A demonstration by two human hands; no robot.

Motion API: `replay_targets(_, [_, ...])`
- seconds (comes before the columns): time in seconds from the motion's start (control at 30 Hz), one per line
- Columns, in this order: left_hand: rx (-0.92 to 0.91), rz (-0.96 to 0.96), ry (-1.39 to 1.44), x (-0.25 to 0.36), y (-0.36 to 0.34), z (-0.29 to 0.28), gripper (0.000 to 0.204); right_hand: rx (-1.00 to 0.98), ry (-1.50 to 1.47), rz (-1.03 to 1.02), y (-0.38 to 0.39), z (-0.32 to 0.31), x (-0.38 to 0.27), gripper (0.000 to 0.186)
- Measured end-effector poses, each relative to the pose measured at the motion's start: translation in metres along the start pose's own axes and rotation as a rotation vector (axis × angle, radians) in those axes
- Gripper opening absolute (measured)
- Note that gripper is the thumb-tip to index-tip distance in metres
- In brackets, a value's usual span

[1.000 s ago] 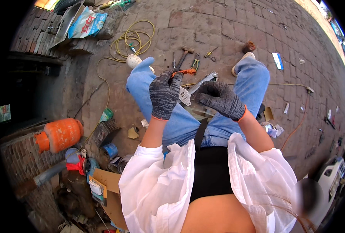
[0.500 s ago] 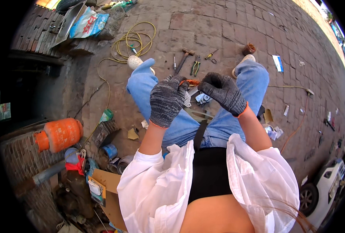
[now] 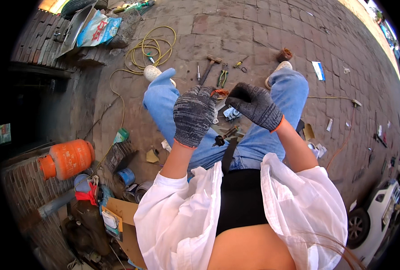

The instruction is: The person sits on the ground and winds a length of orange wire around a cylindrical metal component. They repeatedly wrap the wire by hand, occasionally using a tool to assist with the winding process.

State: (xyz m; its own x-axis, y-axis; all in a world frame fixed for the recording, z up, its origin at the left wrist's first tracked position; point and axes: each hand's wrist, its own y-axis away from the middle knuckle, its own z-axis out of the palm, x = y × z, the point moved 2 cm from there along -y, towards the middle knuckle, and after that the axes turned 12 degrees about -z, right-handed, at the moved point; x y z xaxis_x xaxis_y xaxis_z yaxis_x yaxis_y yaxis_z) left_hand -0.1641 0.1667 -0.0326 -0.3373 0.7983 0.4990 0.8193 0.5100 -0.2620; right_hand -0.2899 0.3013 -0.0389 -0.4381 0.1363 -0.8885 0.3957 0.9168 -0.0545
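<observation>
Both my hands wear dark grey knitted gloves with orange cuffs. My left hand point(image 3: 193, 111) is closed on a small bundle of copper-orange strands point(image 3: 220, 92), which sticks out past its fingertips. Close by on the other side, my right hand point(image 3: 256, 107) has its thumb and fingers curled together at the strands' end; what lies inside them is hidden. Below the hands, between my legs, are a silver metal part point(image 3: 232, 113) and a dark fitting point(image 3: 219, 140), both partly covered.
Ahead on the brick paving lie a hammer point(image 3: 210, 68), pliers point(image 3: 223, 76), and a yellow-handled screwdriver point(image 3: 239, 62). A reddish-brown coil point(image 3: 284, 55) sits by my right shoe. Leftward are a coiled yellow hose point(image 3: 151, 48), an orange gas cylinder point(image 3: 70, 159) and a cardboard box point(image 3: 127, 234).
The view has shifted slightly. My hands stay close together, and the copper-orange strands now show less between them. The dark fitting between my legs has come into sight.
</observation>
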Motion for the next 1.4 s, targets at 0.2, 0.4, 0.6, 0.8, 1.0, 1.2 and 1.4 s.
replay_targets(0.2, [-0.374, -0.774, 1.798, -0.008, 0.018, 0.025, 0.011, 0.116, -0.531, 0.014, 0.016, 0.036, 0.005, 0.022])
replay_targets(0.4, [-0.6, -0.559, 1.2, -0.011, 0.016, -0.005, 0.013, -0.022, -0.829, -0.123, 0.002, -0.018, 0.036, 0.022])
replay_targets(0.6, [-0.406, 0.027, 0.539, 0.012, 0.004, 0.0, 0.019, 0.098, -0.359, -0.077, -0.009, -0.039, -0.004, 0.024])
replay_targets(0.8, [0.175, -0.168, 0.402, 0.007, -0.011, 0.008, 0.016, 0.263, -0.299, 0.064, 0.009, -0.017, -0.043, 0.024])
replay_targets(1.0, [-0.474, -0.744, 2.022, 0.016, 0.002, 0.01, 0.017, 0.091, -0.61, -0.004, 0.008, 0.006, 0.012, 0.022])
replay_targets(1.2, [-0.202, -0.05, 0.204, 0.006, -0.001, -0.01, 0.015, 0.041, -0.402, 0.021, -0.019, -0.027, 0.017, 0.031])
replay_targets(1.4, [0.224, -0.407, 0.771, -0.011, -0.009, 0.016, 0.018, 0.042, -0.05, -0.313, -0.003, 0.011, -0.019, 0.026])
